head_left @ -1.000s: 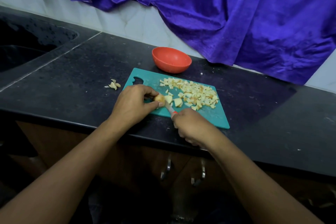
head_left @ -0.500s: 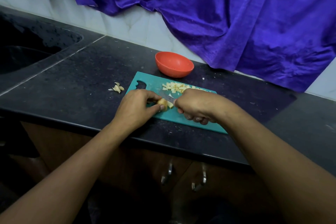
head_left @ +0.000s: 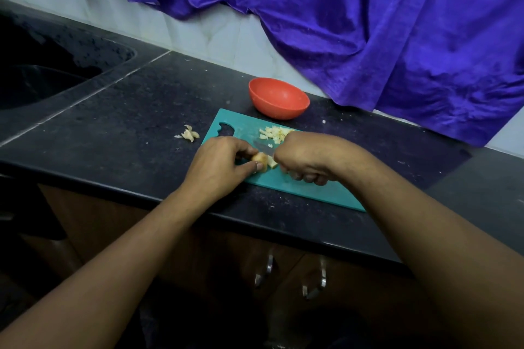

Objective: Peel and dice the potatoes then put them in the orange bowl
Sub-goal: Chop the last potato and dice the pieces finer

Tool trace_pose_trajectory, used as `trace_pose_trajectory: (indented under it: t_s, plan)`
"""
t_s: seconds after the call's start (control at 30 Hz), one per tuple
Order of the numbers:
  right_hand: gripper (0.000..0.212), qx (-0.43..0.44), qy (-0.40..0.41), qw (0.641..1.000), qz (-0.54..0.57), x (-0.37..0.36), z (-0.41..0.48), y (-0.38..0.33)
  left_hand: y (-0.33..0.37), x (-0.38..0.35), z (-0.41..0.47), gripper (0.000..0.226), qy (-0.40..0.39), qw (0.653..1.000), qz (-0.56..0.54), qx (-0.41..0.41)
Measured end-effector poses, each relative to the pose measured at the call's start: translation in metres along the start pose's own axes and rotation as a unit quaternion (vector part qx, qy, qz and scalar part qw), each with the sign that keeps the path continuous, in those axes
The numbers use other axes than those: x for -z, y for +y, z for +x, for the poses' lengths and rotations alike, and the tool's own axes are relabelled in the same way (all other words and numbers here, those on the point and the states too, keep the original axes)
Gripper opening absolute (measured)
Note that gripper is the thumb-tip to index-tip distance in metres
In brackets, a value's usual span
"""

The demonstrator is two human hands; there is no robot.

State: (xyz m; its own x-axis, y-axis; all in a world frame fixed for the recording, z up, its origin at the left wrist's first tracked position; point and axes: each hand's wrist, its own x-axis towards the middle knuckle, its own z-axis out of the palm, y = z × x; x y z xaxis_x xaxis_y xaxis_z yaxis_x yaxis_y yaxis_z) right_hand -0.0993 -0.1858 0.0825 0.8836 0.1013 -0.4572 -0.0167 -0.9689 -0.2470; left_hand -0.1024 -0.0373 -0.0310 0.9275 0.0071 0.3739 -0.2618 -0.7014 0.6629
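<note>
On the teal cutting board [head_left: 300, 188] my left hand [head_left: 218, 164] pinches a small piece of potato [head_left: 261, 161] against the board. My right hand [head_left: 306, 156] grips a knife [head_left: 263, 147]; its blade lies across the potato piece and its handle is hidden in my fist. A pile of diced potato [head_left: 275, 133] lies on the board behind my right hand, which hides part of it. The orange bowl [head_left: 278, 98] stands just beyond the board, with nothing visible inside.
A few potato peels [head_left: 189, 134] lie on the black counter [head_left: 119, 122] left of the board. A dark sink [head_left: 42, 76] is at far left. A purple cloth [head_left: 368, 22] hangs on the wall behind. The counter's front edge runs under my forearms.
My right hand swung from the board's near edge up and across it, so the knife blade now lies over the potato piece. The left hand kept its pinch on the piece.
</note>
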Motion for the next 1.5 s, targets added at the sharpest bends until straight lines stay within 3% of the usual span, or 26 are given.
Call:
trace_pose_trajectory:
  t_s: [0.2,0.33,0.43,0.57,0.83,0.93,1.0,1.07,1.27,1.5]
  plan:
    - [0.019,-0.011,-0.029,0.999,-0.035,0.006,0.009,-0.012,0.0,-0.001,0.0,0.029,0.003,1.0,0.017,-0.005]
    - [0.032,0.027,0.042,0.996,-0.068,-0.014,0.002,-0.011,0.0,-0.001,0.001,0.028,0.004,1.0,0.018,-0.008]
    - [0.025,0.032,0.113,0.992,-0.05,-0.042,0.0,-0.004,-0.001,-0.002,0.002,0.029,0.012,1.0,0.004,-0.006]
    - [0.034,0.021,0.133,0.989,-0.056,-0.069,-0.007,0.0,-0.002,-0.002,0.001,0.032,0.014,1.0,-0.004,-0.004]
    - [0.03,0.039,0.161,0.98,-0.106,-0.086,-0.02,0.024,-0.002,-0.001,0.001,0.031,0.014,1.0,-0.014,0.013]
    - [0.038,0.014,0.094,0.991,0.091,-0.078,-0.01,0.037,-0.001,0.0,0.001,0.032,0.011,1.0,-0.013,0.017]
    - [0.035,-0.034,0.025,0.966,0.254,-0.07,-0.006,0.043,0.0,0.0,0.0,0.031,0.009,1.0,-0.011,0.016]
    - [0.025,-0.045,-0.007,0.948,0.315,-0.061,-0.008,0.042,0.001,0.001,-0.001,0.032,0.008,1.0,-0.015,0.015]
    - [0.024,0.009,0.098,0.987,0.13,-0.027,-0.01,0.02,-0.001,0.0,-0.002,0.029,0.01,1.0,-0.015,0.01]
    - [0.026,0.035,0.088,0.995,-0.009,-0.022,-0.021,0.002,-0.003,0.0,-0.001,0.026,0.015,1.0,-0.02,0.013]
